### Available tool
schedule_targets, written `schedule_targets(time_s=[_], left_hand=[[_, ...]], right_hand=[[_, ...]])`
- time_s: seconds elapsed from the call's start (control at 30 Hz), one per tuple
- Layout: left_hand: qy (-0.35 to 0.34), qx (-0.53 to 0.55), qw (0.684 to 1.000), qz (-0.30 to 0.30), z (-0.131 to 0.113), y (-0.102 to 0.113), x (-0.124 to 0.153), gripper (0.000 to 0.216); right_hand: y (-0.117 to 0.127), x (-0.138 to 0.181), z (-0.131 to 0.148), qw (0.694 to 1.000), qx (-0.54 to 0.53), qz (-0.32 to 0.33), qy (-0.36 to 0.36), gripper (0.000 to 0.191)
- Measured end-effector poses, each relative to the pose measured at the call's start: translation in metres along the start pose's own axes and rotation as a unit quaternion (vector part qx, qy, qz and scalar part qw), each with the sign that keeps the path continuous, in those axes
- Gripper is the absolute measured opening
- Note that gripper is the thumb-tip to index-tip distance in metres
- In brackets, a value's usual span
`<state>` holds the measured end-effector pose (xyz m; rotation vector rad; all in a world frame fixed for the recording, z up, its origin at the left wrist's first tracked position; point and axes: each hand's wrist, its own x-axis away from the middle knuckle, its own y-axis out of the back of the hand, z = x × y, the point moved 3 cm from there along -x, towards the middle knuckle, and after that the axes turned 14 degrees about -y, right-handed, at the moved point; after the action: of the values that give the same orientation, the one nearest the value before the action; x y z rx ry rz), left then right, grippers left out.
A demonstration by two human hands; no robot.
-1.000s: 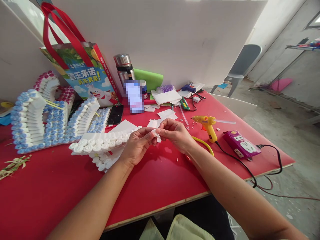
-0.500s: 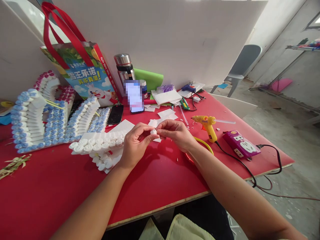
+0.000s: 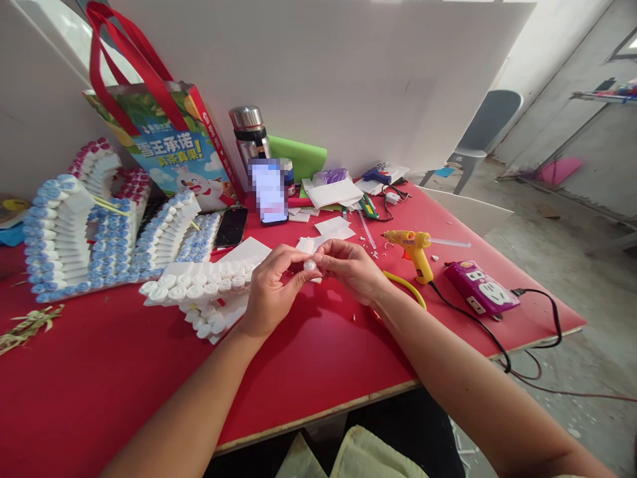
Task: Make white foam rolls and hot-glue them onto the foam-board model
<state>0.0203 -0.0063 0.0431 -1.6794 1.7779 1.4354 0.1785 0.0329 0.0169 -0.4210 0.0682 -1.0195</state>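
Between the fingertips of both hands is a small white paper roll, its spiral end turned toward me. My left hand pinches it from the left, thumb below and index finger above. From the other side, my right hand closes thumb and fingers on its right edge. Just left of my left hand stands a white structure made of rows of similar rolls. White paper pieces lie on the red table beyond my hands.
Right of my hands lie a yellow glue gun and a purple power socket with a black cord. Blue-and-white roll structures, a shopping bag, a black phone, a propped phone and a thermos stand farther back.
Both hands have shifted very slightly right with the white paper roll, and its spiral end shows a little more. The table items stay in place.
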Motion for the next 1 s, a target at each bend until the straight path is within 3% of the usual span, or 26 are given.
schedule_targets(time_s=[0.23, 0.6, 1.0], left_hand=[[0.056, 0.016, 0.998, -0.002, 0.003, -0.002, 0.003, 0.018], [0.098, 0.019, 0.995, -0.012, 0.004, -0.005, 0.005, 0.020], [0.172, 0.133, 0.975, -0.042, 0.007, -0.005, 0.004, 0.022]], right_hand=[[-0.003, 0.000, -0.002, 0.998, 0.035, -0.037, 0.042, 0.031], [-0.005, 0.000, 0.000, 0.995, 0.054, -0.042, 0.073, 0.026], [-0.003, 0.004, 0.009, 0.995, 0.048, -0.062, 0.059, 0.032]])
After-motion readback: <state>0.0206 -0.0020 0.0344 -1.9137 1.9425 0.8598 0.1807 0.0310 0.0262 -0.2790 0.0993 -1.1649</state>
